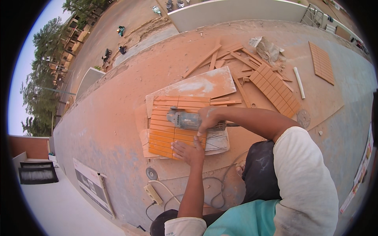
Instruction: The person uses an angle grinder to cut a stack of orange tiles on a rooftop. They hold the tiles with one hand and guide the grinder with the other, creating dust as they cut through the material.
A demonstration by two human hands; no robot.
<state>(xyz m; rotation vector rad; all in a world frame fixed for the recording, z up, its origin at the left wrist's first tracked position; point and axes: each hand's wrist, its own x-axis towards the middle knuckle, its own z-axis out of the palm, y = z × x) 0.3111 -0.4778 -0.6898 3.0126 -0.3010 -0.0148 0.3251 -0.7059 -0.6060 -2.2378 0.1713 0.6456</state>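
An angle grinder (184, 119) with a grey body lies across an orange grooved tile (160, 142), its head toward the left. My right hand (208, 117) is wrapped round the grinder's body from the right. Near the tile's front edge, my left hand (190, 152) presses down with its fingers spread, its thumb pointing up toward the grinder. The disc is hard to make out beside the grinder's head. Under the tile are a dusty board (197, 84) and a pale wrapped bundle (218, 142).
Orange tile strips (204, 59) and more grooved tiles (273, 87) lie beyond to the right, near a crumpled plastic sack (267, 49) and a white pipe (299, 82). A loose disc (151, 173), a power strip (152, 194) and looping cords lie near my left forearm.
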